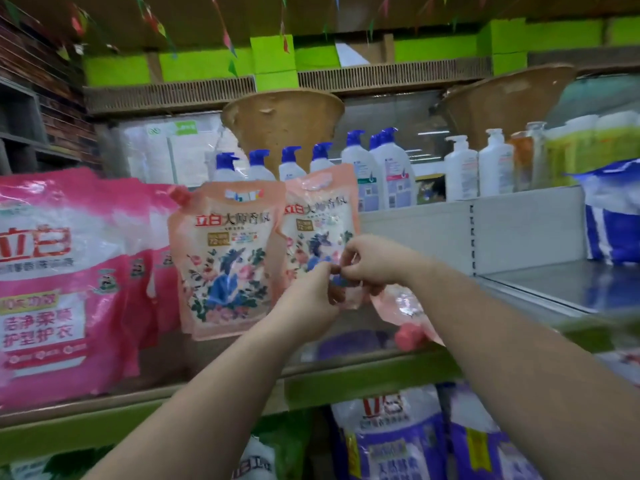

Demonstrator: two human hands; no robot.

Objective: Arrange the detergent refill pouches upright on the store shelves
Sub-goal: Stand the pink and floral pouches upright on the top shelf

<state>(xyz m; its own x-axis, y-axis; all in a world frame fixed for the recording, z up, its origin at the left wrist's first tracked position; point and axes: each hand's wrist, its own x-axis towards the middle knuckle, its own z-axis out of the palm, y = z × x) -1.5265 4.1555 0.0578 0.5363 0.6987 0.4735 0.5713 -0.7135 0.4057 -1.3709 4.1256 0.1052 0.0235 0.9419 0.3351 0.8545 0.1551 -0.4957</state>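
Peach floral pouch (320, 230) stands upright, long axis vertical, top seam up, beside 1 matching pouch (227, 258) near the shelf (346, 379) front edge. Left hand (311, 299) and right hand (370, 261) both pinch its lower edge, fingertips nearly touching.

White pump bottles with blue tops (360, 168) lined along the upper shelf, beside plain white pump bottles (478, 168). Two brown woven baskets (282, 123) propped behind. Coloured bunting (227, 39) overhead.
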